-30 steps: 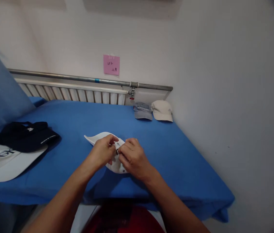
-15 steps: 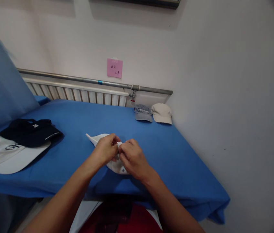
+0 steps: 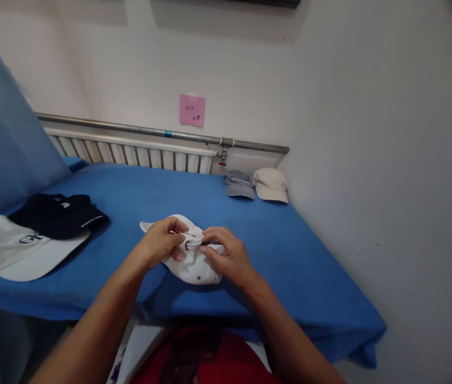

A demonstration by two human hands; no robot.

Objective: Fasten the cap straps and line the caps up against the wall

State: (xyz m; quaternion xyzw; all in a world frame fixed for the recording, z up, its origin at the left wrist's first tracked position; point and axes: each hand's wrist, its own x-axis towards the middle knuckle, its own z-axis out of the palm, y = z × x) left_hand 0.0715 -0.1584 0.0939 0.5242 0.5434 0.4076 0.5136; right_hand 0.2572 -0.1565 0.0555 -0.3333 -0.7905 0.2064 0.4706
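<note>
A white cap is held between my two hands just above the blue-covered table, its brim pointing to the left. My left hand pinches the cap beside the strap opening. On the other side, my right hand grips the strap end between thumb and fingers. The white strap shows between the hands, with a small dark opening at its left end.
At the left lie a black cap and a white cap with dark lettering, overlapping. A grey cap and a beige cap sit by the wall. A radiator runs behind the table.
My hands have moved apart, so the strap between them now shows. More of the white cap is visible below them. The view has shifted slightly.
</note>
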